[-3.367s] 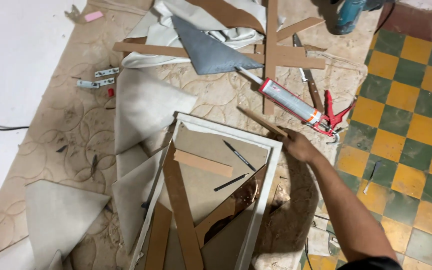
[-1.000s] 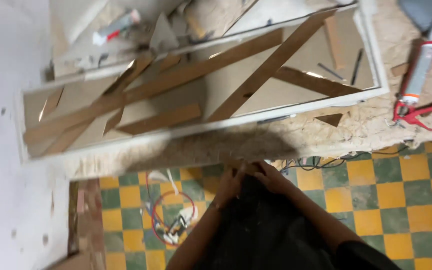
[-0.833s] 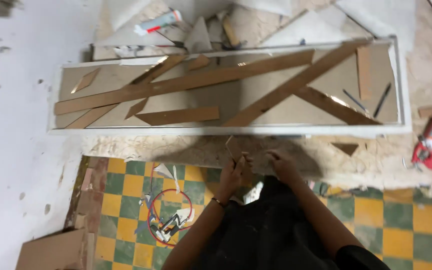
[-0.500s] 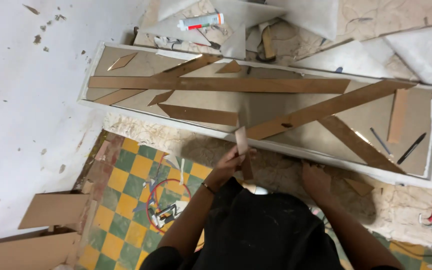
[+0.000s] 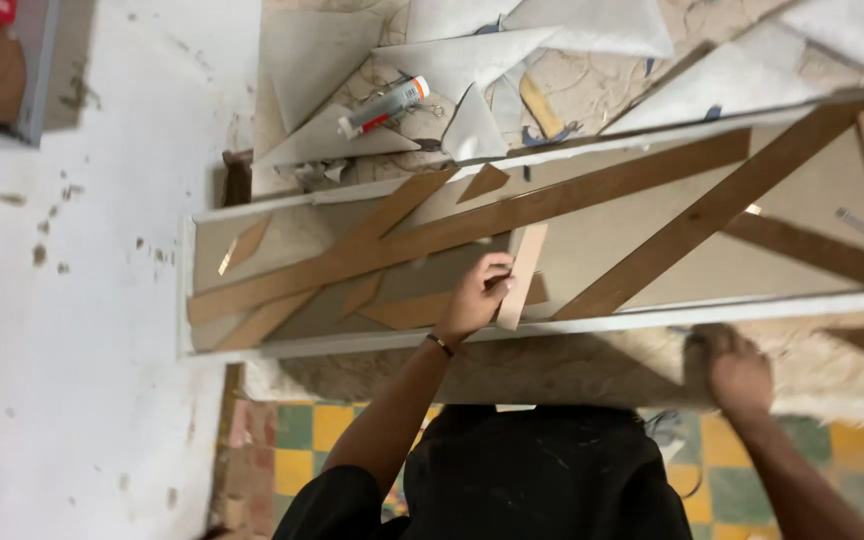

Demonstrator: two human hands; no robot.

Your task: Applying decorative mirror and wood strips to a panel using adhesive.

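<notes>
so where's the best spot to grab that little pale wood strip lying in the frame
Pinch the pale strip by its long edges near the lower end, coming from the near side as the left hand does. It is flat and narrow, and that end overhangs the white frame rail.

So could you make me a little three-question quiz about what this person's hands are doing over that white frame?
1. True or false: the left hand holds a short pale wooden strip over the white frame.
2. Where does the right hand rest?
A. On the sealant tube
B. On the worn floor covering below the frame
C. Inside the frame
3. Fill in: the sealant tube has an ______ tip.

Key: 1 true; 2 B, on the worn floor covering; 3 orange.
</notes>
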